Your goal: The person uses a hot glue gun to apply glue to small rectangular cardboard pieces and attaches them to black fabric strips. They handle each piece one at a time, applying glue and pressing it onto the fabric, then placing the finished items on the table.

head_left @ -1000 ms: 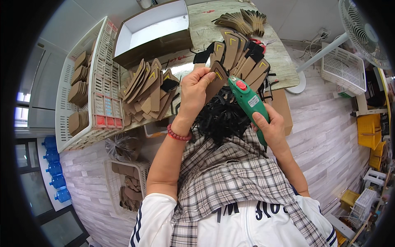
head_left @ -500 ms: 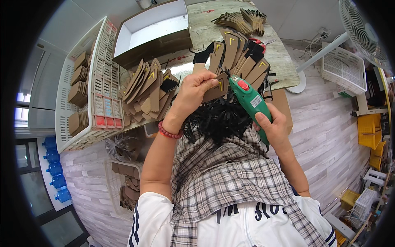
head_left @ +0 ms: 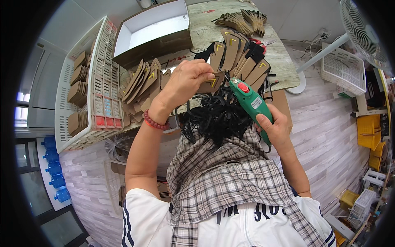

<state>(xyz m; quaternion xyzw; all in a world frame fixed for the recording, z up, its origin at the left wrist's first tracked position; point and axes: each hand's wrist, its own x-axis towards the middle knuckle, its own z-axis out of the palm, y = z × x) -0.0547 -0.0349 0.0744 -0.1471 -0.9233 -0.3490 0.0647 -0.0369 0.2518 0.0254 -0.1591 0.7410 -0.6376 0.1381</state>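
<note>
Since a moment ago the left hand has been shifting slightly right, bringing its brown piece up against the tip of the green tool. The left fingers are pinching that piece above the table. The right hand is gripping the tool's handle, closed around it. Black strips are piling up beneath, over the plaid cloth.

Crate left of box, fan right
</note>
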